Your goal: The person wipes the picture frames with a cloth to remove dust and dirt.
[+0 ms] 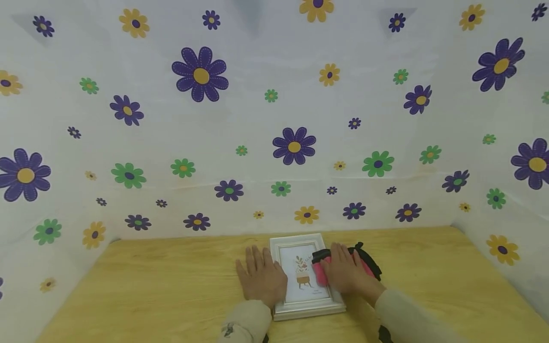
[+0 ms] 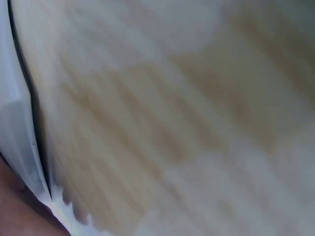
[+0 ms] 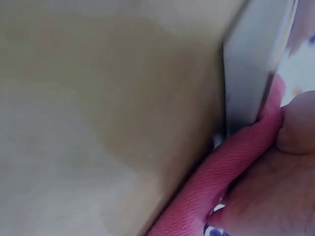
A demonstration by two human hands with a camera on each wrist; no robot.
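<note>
A white picture frame (image 1: 310, 312) with a potted-plant print lies face up on the wooden table. My left hand (image 1: 262, 280) rests on the frame's left border, its fingers extended and slightly spread. On the right border, my right hand (image 1: 344, 272) holds a pink cloth (image 1: 320, 276) with black edging against the frame. The left wrist view catches the frame's side (image 2: 17, 118) with part of the hand (image 2: 17, 211) at lower left. Up close in the right wrist view, the cloth (image 3: 211, 182) is bunched between the hand (image 3: 275, 196) and the frame's side (image 3: 251, 64).
The wood-grain table (image 1: 163, 286) extends to both sides of the frame. Behind it and along the sides hangs a white backdrop (image 1: 240, 109) printed with purple, yellow and green flowers. A small black item (image 1: 384, 334) shows beneath the right sleeve (image 1: 411, 312).
</note>
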